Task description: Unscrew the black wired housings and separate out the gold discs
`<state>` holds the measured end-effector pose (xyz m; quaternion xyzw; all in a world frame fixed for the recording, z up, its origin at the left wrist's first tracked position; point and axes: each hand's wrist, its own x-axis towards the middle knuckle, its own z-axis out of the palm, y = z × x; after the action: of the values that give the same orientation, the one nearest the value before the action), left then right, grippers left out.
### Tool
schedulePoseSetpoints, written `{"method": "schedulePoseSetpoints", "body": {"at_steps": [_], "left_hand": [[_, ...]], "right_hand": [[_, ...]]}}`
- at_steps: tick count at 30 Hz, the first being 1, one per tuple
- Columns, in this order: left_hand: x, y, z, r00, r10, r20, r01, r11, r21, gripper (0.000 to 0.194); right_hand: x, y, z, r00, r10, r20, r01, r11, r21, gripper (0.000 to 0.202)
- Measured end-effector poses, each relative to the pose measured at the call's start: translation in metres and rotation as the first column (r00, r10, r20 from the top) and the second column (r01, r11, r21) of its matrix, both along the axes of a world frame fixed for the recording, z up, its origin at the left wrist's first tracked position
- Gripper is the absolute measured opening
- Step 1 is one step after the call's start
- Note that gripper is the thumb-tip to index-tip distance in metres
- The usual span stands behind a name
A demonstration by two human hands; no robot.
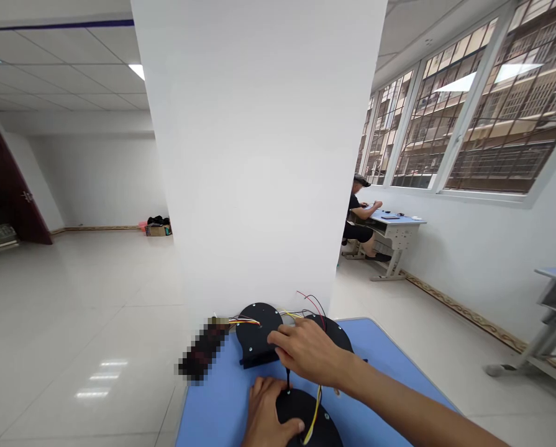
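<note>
1. The step in hand is judged to be the sorting or positioning of wired black blower units on the blue bench (389,366); three such units are seen at its far end, close against a white pillar (259,155).

2. The nearest black unit (305,416) is pinned by the left hand (268,416), which lies flat on its left part. The thumb is laid over the housing and the fingers (259,388) are spread and only slightly curled; nothing is enclosed, the unit is merely pressed down.

3. The right hand (310,354) is stretched forward over the bench, palm down. Its fingers (278,338) are bent loosely and rest at the right edge of the far left unit (256,332). Whether that edge is pinched or only touched cannot be told.

4. The third unit (336,332) lies just behind the right hand and is partly hidden by it.

5. A yellow wire (314,406) runs from under the right wrist across the nearest unit; red and black leads (312,303) rise behind the hand, and a banded wire bundle (245,321) leads leftward from the far left unit.

6. The next move is judged to call for a firmer hold on the far unit, with care that the loose leads are not snagged.

7. A blurred dark object (203,351) lies at the bench's left corner. Another person (359,217) is seated at a separate desk (399,226) by the windows, well apart.
</note>
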<state>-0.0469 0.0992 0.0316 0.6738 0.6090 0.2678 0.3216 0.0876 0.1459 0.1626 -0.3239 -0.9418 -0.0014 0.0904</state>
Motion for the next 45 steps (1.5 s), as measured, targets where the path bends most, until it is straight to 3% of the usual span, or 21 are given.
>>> {"method": "schedulePoseSetpoints", "body": {"at_steps": [3,6,8,12,16,23,27,32,39,45], "left_hand": [[0.0,0.0,-0.001,1.0,0.005,0.001,-0.005,1.0,0.018,0.045],[0.002,0.001,-0.007,1.0,0.024,0.008,-0.024,0.998,0.052,0.035],[0.002,0.003,-0.012,0.999,0.048,0.013,-0.049,0.995,0.083,0.027],[0.005,0.007,-0.02,0.996,0.092,0.006,-0.092,0.986,0.136,0.022],[0.004,0.008,-0.016,0.996,0.092,-0.013,-0.089,0.981,0.174,0.02],[-0.034,0.0,0.002,0.987,0.135,-0.083,-0.124,0.984,0.127,0.019],[-0.056,-0.005,0.004,0.959,0.168,-0.226,-0.165,0.986,0.034,0.02],[-0.059,-0.006,0.004,0.925,0.206,-0.32,-0.21,0.977,0.022,0.022],[-0.067,-0.005,-0.001,0.956,0.224,-0.188,-0.224,0.974,0.02,0.024],[-0.054,-0.043,-0.021,0.979,0.197,-0.046,-0.192,0.977,0.09,0.027]], "right_hand": [[0.001,0.0,-0.001,0.998,0.064,-0.014,-0.064,0.998,-0.007,0.033],[0.002,0.0,-0.003,0.999,0.028,-0.032,-0.028,1.0,0.003,0.023],[0.003,-0.002,-0.005,0.999,0.003,-0.053,-0.002,1.0,0.004,0.028],[0.005,-0.007,-0.007,0.99,0.061,-0.128,-0.065,0.998,-0.022,0.036],[0.009,-0.012,-0.007,0.971,0.035,-0.238,-0.046,0.998,-0.043,0.029],[0.018,-0.03,0.002,0.899,-0.108,-0.424,0.073,0.993,-0.097,0.024],[0.012,-0.039,-0.003,0.91,-0.066,-0.41,0.014,0.992,-0.127,0.024],[-0.003,-0.042,-0.016,0.916,-0.003,-0.401,-0.052,0.99,-0.128,0.024],[-0.014,-0.042,-0.025,0.93,0.035,-0.365,-0.082,0.99,-0.112,0.026],[-0.016,-0.04,-0.024,0.943,0.065,-0.327,-0.102,0.99,-0.097,0.026]]}}
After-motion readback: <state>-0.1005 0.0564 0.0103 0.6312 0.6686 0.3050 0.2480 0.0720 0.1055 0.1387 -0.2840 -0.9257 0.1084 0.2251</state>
